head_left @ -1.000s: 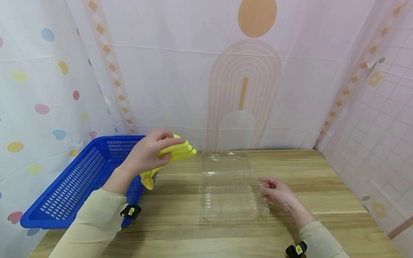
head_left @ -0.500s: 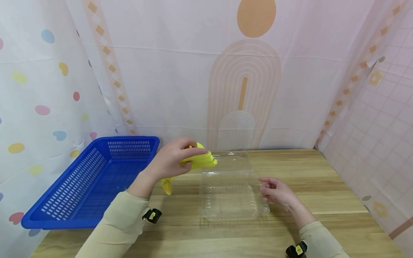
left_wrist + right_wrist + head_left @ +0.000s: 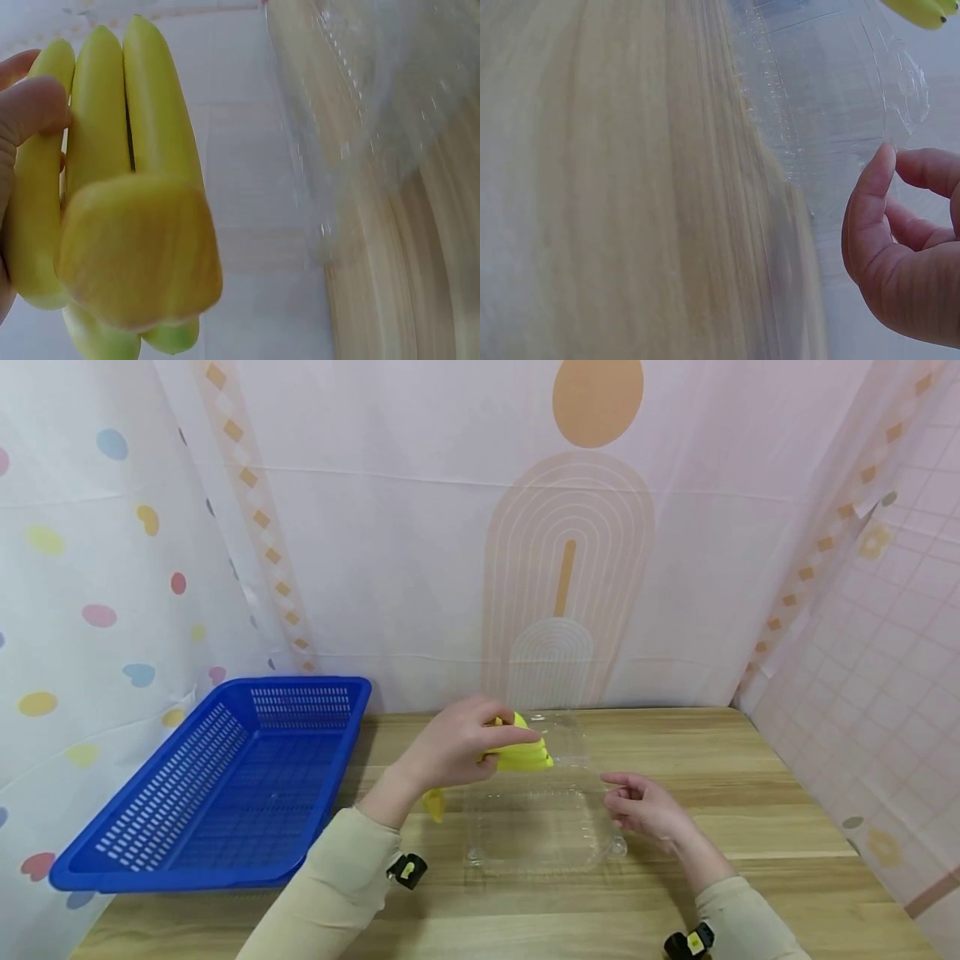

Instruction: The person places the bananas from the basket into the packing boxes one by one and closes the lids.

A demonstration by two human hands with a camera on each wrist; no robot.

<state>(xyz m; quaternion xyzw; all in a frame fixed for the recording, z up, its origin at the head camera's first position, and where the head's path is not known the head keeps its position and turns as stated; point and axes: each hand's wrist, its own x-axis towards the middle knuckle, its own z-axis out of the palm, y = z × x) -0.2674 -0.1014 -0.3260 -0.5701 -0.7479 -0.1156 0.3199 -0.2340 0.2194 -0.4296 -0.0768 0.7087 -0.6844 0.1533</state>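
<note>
My left hand (image 3: 453, 745) grips a bunch of yellow bananas (image 3: 525, 757) from above, its stem end hanging toward the lower left. In the left wrist view the bananas (image 3: 161, 105) lie side by side, the thick stem end facing the camera and the thumb across one of them. The bunch is above an opened clear plastic clamshell box (image 3: 540, 843), apart from its base as far as I can see. At the box's right edge, my right hand (image 3: 647, 812) pinches the rim between thumb and index finger, seen closely in the right wrist view.
A blue perforated plastic basket (image 3: 225, 793) stands on the left of the wooden table (image 3: 720, 777). Patterned curtains (image 3: 420, 568) close off the back and both sides. The box's lid leans back toward the rear curtain.
My left hand has carried the bananas rightward and a little lower, from beside the blue basket to above the clear box. The right hand has stayed at the box's edge.
</note>
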